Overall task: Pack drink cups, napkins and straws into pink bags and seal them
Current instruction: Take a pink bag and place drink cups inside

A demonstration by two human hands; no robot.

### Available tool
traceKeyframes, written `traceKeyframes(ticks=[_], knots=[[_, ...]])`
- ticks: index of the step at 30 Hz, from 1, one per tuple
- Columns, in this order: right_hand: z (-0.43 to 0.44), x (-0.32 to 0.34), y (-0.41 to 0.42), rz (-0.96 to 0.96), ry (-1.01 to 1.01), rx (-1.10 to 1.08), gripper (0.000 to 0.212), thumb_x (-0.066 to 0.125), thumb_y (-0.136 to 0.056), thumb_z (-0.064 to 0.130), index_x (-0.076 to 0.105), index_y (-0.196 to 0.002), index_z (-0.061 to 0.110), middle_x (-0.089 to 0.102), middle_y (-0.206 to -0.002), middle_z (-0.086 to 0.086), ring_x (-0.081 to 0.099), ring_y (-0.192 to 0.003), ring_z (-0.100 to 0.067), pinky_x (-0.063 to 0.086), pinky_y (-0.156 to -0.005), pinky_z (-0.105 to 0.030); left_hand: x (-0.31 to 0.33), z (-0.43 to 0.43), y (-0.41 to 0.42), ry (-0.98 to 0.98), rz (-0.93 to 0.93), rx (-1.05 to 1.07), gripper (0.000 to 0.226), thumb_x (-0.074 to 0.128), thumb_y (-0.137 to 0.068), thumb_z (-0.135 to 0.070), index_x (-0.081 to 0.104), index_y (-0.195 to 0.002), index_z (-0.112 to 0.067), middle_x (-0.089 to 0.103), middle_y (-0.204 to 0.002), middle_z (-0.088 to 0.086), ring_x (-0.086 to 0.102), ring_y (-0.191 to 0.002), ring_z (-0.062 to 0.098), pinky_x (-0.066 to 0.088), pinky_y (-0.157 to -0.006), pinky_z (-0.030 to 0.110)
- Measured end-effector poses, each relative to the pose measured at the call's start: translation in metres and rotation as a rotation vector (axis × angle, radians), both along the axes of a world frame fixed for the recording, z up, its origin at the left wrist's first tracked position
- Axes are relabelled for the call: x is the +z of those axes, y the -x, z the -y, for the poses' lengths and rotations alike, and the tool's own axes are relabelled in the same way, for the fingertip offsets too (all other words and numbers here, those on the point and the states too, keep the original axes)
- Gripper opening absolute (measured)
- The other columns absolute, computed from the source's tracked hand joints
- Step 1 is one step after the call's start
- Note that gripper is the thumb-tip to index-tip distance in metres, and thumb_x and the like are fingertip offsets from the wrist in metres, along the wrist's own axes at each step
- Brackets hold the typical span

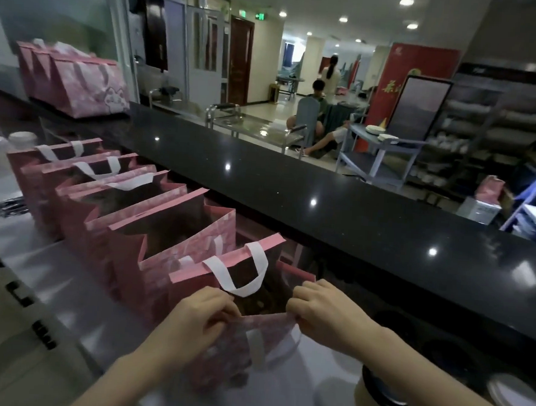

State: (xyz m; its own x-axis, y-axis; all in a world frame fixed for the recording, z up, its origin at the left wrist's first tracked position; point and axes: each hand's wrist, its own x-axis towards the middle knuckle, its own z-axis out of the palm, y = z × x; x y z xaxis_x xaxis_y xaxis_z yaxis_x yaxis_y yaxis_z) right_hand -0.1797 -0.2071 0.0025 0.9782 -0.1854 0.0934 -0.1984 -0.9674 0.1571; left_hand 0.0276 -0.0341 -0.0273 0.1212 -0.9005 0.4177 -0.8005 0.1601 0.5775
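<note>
Head view, lower centre: left hand (203, 318) and right hand (322, 313) pinch opposite rim ends of the nearest pink bag (245, 355).

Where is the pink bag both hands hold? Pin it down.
Bottom centre of the head view: the pink bag stands at the near end of the row of open bags, its rim pinched by the left hand and right hand.

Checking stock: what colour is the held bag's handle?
White handle on the pink bag; head view.
</note>
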Motion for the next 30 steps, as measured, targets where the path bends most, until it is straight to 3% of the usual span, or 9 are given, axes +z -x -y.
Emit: traceKeyframes(ticks=[5,10,12,15,17,20,25,27,30], knots=[[-0.007,-0.004,0.026,0.064,0.008,-0.129,0.016,0.067,-0.078,0.015,0.065,-0.09,0.025,0.059,-0.084,0.007,0.056,-0.076,-0.013,0.05,-0.063,-0.028,-0.001,0.034,-0.007,0.006,0.023,-0.123,0.033,0.068,-0.075,0.008,0.071,-0.089,-0.022,0.061,-0.102,-0.013,0.054,-0.112,-0.001,0.046,-0.09,0.014],[-0.007,-0.009,0.033,0.138,0.076,-0.271,0.027,0.073,-0.071,0.011,0.067,-0.094,0.025,0.059,-0.084,0.007,0.056,-0.074,-0.014,0.049,-0.058,-0.029,0.012,0.065,-0.009,0.031,0.136,-0.235,0.01,0.068,-0.082,-0.026,0.069,-0.091,-0.028,0.061,-0.094,-0.017,0.057,-0.093,0.001,0.049,-0.087,0.023],[-0.006,-0.009,0.034,0.157,0.081,-0.293,0.029,0.075,-0.07,0.011,0.068,-0.094,0.025,0.059,-0.085,0.006,0.056,-0.074,-0.014,0.049,-0.058,-0.028,0.023,0.081,-0.008,0.127,0.099,-0.218,0.016,0.062,-0.081,-0.036,0.069,-0.093,-0.028,0.062,-0.096,-0.017,0.056,-0.096,0.001,0.043,-0.093,0.026],[-0.008,-0.01,0.034,0.168,0.071,-0.317,0.028,0.076,-0.07,0.012,0.068,-0.094,0.025,0.06,-0.084,0.007,0.056,-0.075,-0.013,0.05,-0.058,-0.028,0.035,0.109,-0.005,0.23,0.141,-0.171,0.023,0.071,-0.078,-0.023,0.07,-0.1,-0.024,0.063,-0.11,-0.012,0.055,-0.109,0.009,0.041,-0.097,0.033],[-0.009,-0.011,0.035,0.195,0.064,-0.331,0.027,0.077,-0.071,0.013,0.068,-0.094,0.025,0.062,-0.085,0.007,0.056,-0.075,-0.012,0.051,-0.059,-0.027,0.037,0.126,-0.008,0.12,0.31,-0.189,0.032,0.074,-0.076,-0.028,0.067,-0.108,-0.027,0.06,-0.118,-0.013,0.049,-0.121,0.014,0.036,-0.107,0.043],[-0.01,-0.011,0.045,0.273,0.039,-0.327,0.028,0.074,-0.077,0.011,0.068,-0.102,0.021,0.064,-0.099,0.004,0.059,-0.085,-0.014,0.053,-0.07,-0.026,0.03,0.138,-0.018,-0.174,0.526,-0.183,0.051,0.067,-0.074,-0.057,0.057,-0.12,-0.039,0.05,-0.129,-0.02,0.027,-0.137,0.009,0.006,-0.119,0.052],[-0.004,-0.007,0.081,0.429,-0.017,-0.422,0.034,0.071,-0.08,0.011,0.065,-0.113,0.014,0.06,-0.117,-0.002,0.058,-0.102,-0.018,0.053,-0.083,-0.028,0.013,0.128,-0.022,-0.318,0.477,-0.16,0.084,0.055,-0.062,-0.079,0.037,-0.138,-0.047,0.027,-0.151,-0.018,0.011,-0.145,0.01,-0.007,-0.118,0.052],[-0.001,-0.009,0.098,0.331,-0.083,-0.536,0.043,0.065,-0.086,0.02,0.056,-0.128,0.02,0.055,-0.122,0.002,0.054,-0.108,-0.017,0.051,-0.085,-0.03,0.013,0.123,-0.017,-0.316,0.494,-0.146,0.087,0.054,-0.062,-0.079,0.032,-0.14,-0.048,0.022,-0.154,-0.016,0.008,-0.147,0.012,-0.009,-0.117,0.052],[0.003,-0.023,0.118,0.161,-0.177,-0.686,0.067,0.057,-0.089,0.032,0.027,-0.148,0.03,0.044,-0.134,0.006,0.043,-0.12,-0.016,0.046,-0.091,-0.029,0.015,0.119,-0.005,-0.289,0.516,-0.117,0.09,0.058,-0.062,-0.077,0.031,-0.141,-0.046,0.019,-0.154,-0.011,0.014,-0.145,0.015,-0.009,-0.117,0.05]])
